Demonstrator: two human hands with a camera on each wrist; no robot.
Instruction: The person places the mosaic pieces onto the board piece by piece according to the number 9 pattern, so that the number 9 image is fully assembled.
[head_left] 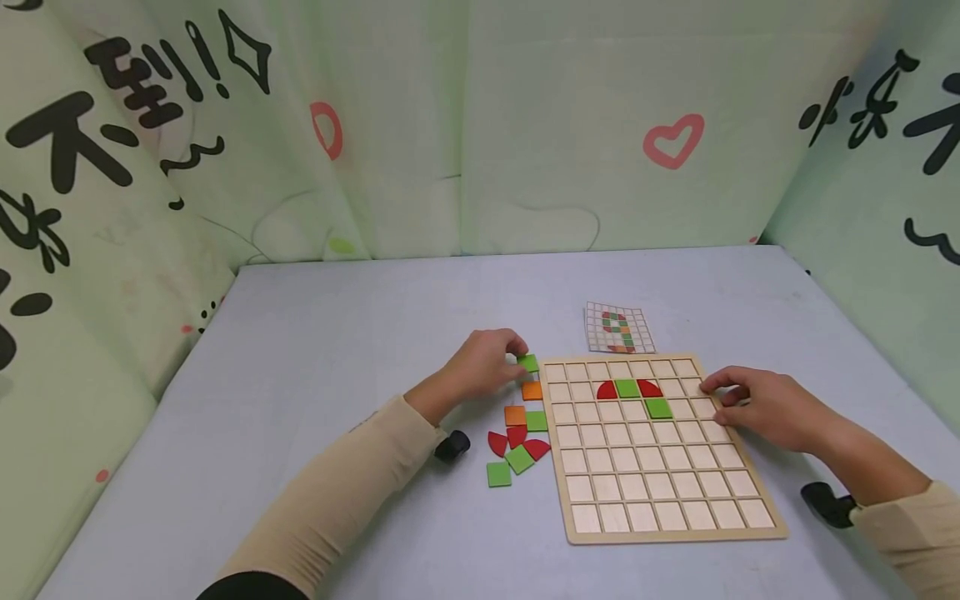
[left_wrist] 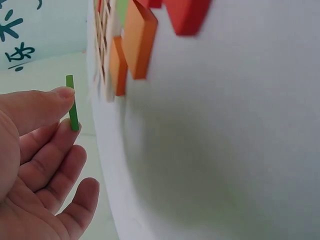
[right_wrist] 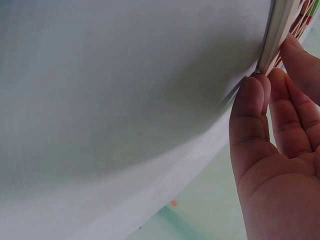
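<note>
My left hand (head_left: 491, 360) pinches a thin green square tile (head_left: 528, 363) between thumb and fingers, just off the board's upper left corner. Seen edge-on in the left wrist view, the tile (left_wrist: 74, 115) stands between thumb tip and fingertip, with the other fingers loosely bent. A wooden grid board (head_left: 671, 535) lies flat. On it, a green square (head_left: 627, 388) sits between two red quarter-round tiles, with another green square (head_left: 658, 408) below. My right hand (head_left: 776, 406) holds the board's right edge, its thumb (right_wrist: 300, 60) on the frame and fingers along the side.
Left of the board lie loose orange squares (head_left: 532, 391), green squares (head_left: 498, 475) and red quarter-rounds (head_left: 497, 443). Beyond its far edge is a printed pattern card (head_left: 637, 329). Printed curtains (head_left: 540, 125) enclose the table (head_left: 337, 333) at the back and sides.
</note>
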